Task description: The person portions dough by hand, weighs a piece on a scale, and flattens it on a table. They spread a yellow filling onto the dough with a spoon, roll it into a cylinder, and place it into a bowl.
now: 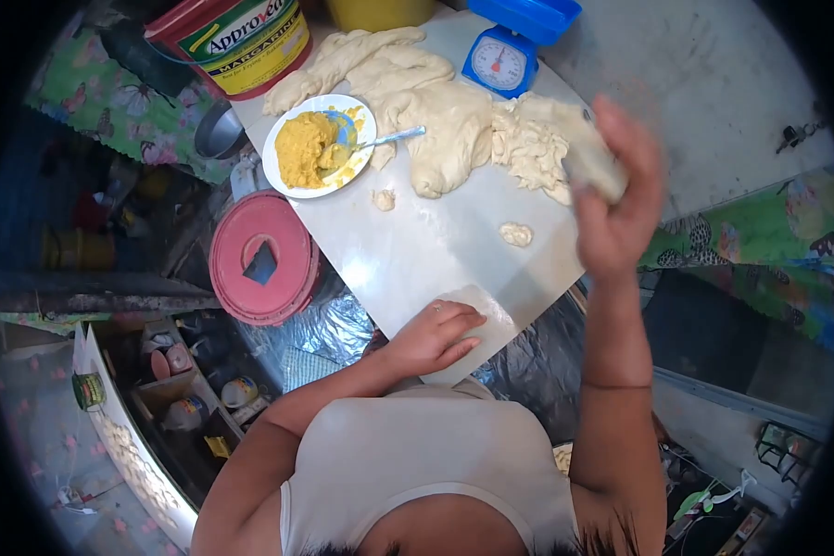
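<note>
On the pale tabletop (371, 250) lies a long mass of dough (445, 116), its right end ragged and cut-looking. My right hand (621, 185) is closed around what looks like a pale, flat dough scraper (595, 156), smeared by motion, at that ragged end. Apart from the mass sit a small dough piece (516, 233) and a smaller bit (384, 199). Near the table's close corner my left hand (435, 335) rests with its fingers stretched out, holding nothing. A white plate (292, 188) bears a yellow mashed filling (304, 148) and a spoon (394, 138).
Behind the dough stand a blue kitchen scale (500, 63) and a red margarine bucket (236, 46). A lidded pink bucket (283, 232) is beside the table's left edge. Farther left lies a metal bowl (220, 130); a drawer (171, 380) with jars is at lower left.
</note>
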Action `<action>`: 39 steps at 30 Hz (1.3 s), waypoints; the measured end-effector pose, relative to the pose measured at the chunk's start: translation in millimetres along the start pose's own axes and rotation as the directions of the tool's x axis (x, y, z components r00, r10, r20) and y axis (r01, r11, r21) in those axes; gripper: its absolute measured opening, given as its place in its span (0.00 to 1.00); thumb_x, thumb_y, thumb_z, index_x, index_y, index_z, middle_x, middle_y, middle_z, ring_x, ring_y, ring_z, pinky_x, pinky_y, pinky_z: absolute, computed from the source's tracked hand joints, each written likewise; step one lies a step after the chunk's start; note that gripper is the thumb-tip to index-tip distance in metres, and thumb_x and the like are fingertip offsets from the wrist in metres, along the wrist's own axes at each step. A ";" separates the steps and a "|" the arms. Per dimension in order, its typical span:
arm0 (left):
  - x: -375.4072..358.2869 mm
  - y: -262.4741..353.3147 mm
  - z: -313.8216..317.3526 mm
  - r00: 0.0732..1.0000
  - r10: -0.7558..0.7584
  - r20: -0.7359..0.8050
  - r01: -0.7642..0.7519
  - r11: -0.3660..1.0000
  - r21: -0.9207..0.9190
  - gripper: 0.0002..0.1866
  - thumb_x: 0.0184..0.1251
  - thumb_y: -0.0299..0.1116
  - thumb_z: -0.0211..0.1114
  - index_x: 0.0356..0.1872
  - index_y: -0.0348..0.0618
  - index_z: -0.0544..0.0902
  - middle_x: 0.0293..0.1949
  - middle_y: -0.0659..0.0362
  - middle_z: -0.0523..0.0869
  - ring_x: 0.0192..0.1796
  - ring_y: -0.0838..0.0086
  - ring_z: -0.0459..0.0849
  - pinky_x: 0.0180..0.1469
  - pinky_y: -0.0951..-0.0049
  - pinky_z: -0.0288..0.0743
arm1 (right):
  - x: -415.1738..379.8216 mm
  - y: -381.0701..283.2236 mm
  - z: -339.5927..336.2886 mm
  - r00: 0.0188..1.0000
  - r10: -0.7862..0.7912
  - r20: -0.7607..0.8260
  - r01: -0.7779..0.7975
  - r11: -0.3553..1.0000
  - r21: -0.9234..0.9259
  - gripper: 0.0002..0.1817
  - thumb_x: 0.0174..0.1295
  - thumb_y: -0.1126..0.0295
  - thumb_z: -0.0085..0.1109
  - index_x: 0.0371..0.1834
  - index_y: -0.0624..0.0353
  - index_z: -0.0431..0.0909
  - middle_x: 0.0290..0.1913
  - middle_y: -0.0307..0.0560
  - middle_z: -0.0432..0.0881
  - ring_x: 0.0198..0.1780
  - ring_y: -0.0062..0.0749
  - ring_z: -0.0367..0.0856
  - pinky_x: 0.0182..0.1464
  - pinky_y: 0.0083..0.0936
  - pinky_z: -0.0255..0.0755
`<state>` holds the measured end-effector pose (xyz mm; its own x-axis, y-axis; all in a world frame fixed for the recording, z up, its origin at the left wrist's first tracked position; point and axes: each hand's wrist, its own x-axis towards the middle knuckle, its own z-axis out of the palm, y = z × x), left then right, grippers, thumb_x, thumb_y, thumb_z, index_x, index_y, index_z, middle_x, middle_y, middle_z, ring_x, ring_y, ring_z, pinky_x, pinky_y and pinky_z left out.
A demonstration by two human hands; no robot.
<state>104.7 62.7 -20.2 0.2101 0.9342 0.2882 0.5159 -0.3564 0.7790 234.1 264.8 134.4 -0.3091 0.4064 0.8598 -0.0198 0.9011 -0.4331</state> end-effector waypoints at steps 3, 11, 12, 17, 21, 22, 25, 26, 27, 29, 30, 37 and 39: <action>-15.8 -1.5 -5.9 0.984 -0.057 -0.169 0.053 0.998 -0.028 0.15 0.65 0.31 0.64 0.51 0.37 0.80 0.48 0.48 0.82 0.51 0.55 0.80 0.54 0.61 0.73 | -85.1 -6.5 19.4 0.908 0.092 0.408 -0.106 0.994 0.010 0.27 0.49 0.76 0.62 0.57 0.53 0.77 0.60 0.56 0.74 0.62 0.48 0.72 0.63 0.39 0.65; -39.2 -6.3 -46.2 0.848 -0.227 -0.479 0.258 0.966 -0.002 0.14 0.63 0.27 0.65 0.49 0.36 0.81 0.44 0.48 0.81 0.47 0.58 0.82 0.49 0.65 0.76 | -140.5 -1.7 33.5 0.662 0.501 0.558 -0.509 0.846 -0.156 0.31 0.53 0.65 0.69 0.63 0.54 0.73 0.63 0.57 0.70 0.66 0.52 0.66 0.67 0.38 0.61; -34.3 -8.3 -50.3 0.850 -0.226 -0.477 0.255 0.967 -0.003 0.14 0.63 0.27 0.65 0.49 0.36 0.81 0.44 0.48 0.81 0.47 0.58 0.82 0.49 0.65 0.76 | -139.9 -6.3 45.9 0.709 0.465 0.530 -0.452 0.877 -0.163 0.28 0.55 0.68 0.67 0.61 0.55 0.75 0.58 0.55 0.75 0.61 0.52 0.72 0.63 0.37 0.66; -9.9 -24.5 -64.5 0.844 -0.318 -0.431 0.254 0.946 -0.200 0.28 0.61 0.28 0.68 0.64 0.40 0.71 0.58 0.52 0.74 0.53 0.66 0.78 0.54 0.68 0.73 | -125.0 1.7 84.0 0.565 0.485 0.667 -0.562 0.819 -0.119 0.19 0.59 0.74 0.63 0.55 0.62 0.75 0.45 0.47 0.81 0.48 0.41 0.80 0.53 0.33 0.72; 11.6 -21.3 -77.0 0.876 -0.418 -0.240 0.107 0.654 -0.749 0.31 0.65 0.24 0.65 0.68 0.40 0.65 0.59 0.55 0.74 0.56 0.74 0.75 0.54 0.75 0.73 | -106.8 -22.8 94.8 0.399 0.650 0.647 -0.902 0.150 0.405 0.14 0.64 0.74 0.60 0.52 0.56 0.74 0.43 0.36 0.78 0.46 0.18 0.77 0.48 0.20 0.71; 13.9 -28.4 -79.7 0.901 -0.387 -0.197 0.109 0.640 -0.761 0.24 0.67 0.23 0.64 0.63 0.37 0.70 0.51 0.57 0.80 0.50 0.78 0.79 0.50 0.77 0.75 | -112.5 -26.2 98.9 0.405 0.667 0.626 -0.877 0.090 0.471 0.16 0.64 0.73 0.61 0.54 0.56 0.73 0.43 0.36 0.78 0.45 0.18 0.77 0.48 0.19 0.71; 12.4 -48.2 -85.6 0.897 -0.433 -0.088 0.225 0.619 -0.752 0.17 0.68 0.25 0.64 0.55 0.34 0.76 0.43 0.60 0.84 0.44 0.79 0.81 0.46 0.77 0.77 | -108.9 -34.0 102.9 0.334 0.733 0.593 -0.913 0.094 0.398 0.19 0.64 0.72 0.62 0.58 0.57 0.71 0.45 0.37 0.77 0.45 0.19 0.77 0.49 0.19 0.71; 11.4 -48.7 -87.3 0.884 -0.457 -0.100 0.235 0.620 -0.748 0.12 0.69 0.27 0.64 0.50 0.34 0.79 0.40 0.60 0.85 0.41 0.80 0.81 0.45 0.77 0.77 | -105.9 -35.0 102.5 0.267 0.777 0.570 -0.958 0.147 0.248 0.21 0.64 0.71 0.62 0.60 0.57 0.71 0.46 0.38 0.77 0.44 0.20 0.77 0.49 0.20 0.71; 11.2 -51.7 -91.1 0.887 -0.451 -0.094 0.237 0.621 -0.747 0.12 0.69 0.27 0.64 0.50 0.34 0.79 0.40 0.60 0.85 0.41 0.80 0.81 0.45 0.77 0.77 | -109.4 -35.2 104.1 0.269 0.782 0.563 -0.956 0.147 0.252 0.21 0.64 0.71 0.62 0.60 0.57 0.71 0.46 0.38 0.77 0.44 0.20 0.77 0.49 0.20 0.71; 11.8 -55.4 -99.2 0.876 -0.482 -0.021 0.294 0.567 -0.769 0.13 0.71 0.29 0.62 0.52 0.34 0.78 0.41 0.59 0.85 0.42 0.80 0.81 0.45 0.77 0.77 | -117.8 -36.8 109.2 0.337 0.734 0.589 -0.937 0.201 0.287 0.23 0.63 0.72 0.64 0.61 0.57 0.70 0.43 0.38 0.77 0.43 0.20 0.77 0.48 0.20 0.73; 13.2 -55.9 -103.7 0.877 -0.480 -0.018 0.294 0.567 -0.770 0.13 0.71 0.29 0.62 0.52 0.34 0.78 0.41 0.59 0.85 0.42 0.80 0.81 0.45 0.77 0.77 | -119.6 -39.5 114.3 0.338 0.737 0.586 -0.937 0.202 0.286 0.23 0.63 0.72 0.64 0.61 0.57 0.70 0.43 0.38 0.77 0.43 0.20 0.77 0.48 0.20 0.73; 12.2 -43.7 -119.3 0.907 -0.367 0.209 0.376 0.478 -0.793 0.16 0.71 0.31 0.62 0.54 0.33 0.76 0.41 0.57 0.84 0.40 0.79 0.82 0.45 0.76 0.78 | -114.7 -56.1 103.9 0.372 0.789 0.489 -0.902 0.182 0.392 0.20 0.57 0.79 0.67 0.53 0.66 0.73 0.44 0.46 0.83 0.44 0.23 0.82 0.47 0.20 0.77; 9.7 -42.0 -114.4 0.906 -0.299 0.299 0.414 0.489 -0.768 0.17 0.70 0.31 0.63 0.56 0.34 0.75 0.42 0.57 0.84 0.41 0.79 0.82 0.45 0.76 0.78 | -116.1 -64.2 88.8 0.296 0.775 0.559 -0.943 0.142 0.302 0.18 0.58 0.78 0.67 0.51 0.66 0.75 0.43 0.46 0.83 0.45 0.23 0.82 0.47 0.20 0.77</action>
<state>-9.9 88.4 13.5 0.2841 0.9488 -0.1380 -0.2986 0.2243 0.9276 186.8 146.4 38.4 -0.6379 0.7342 -0.2325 0.0013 -0.3008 -0.9537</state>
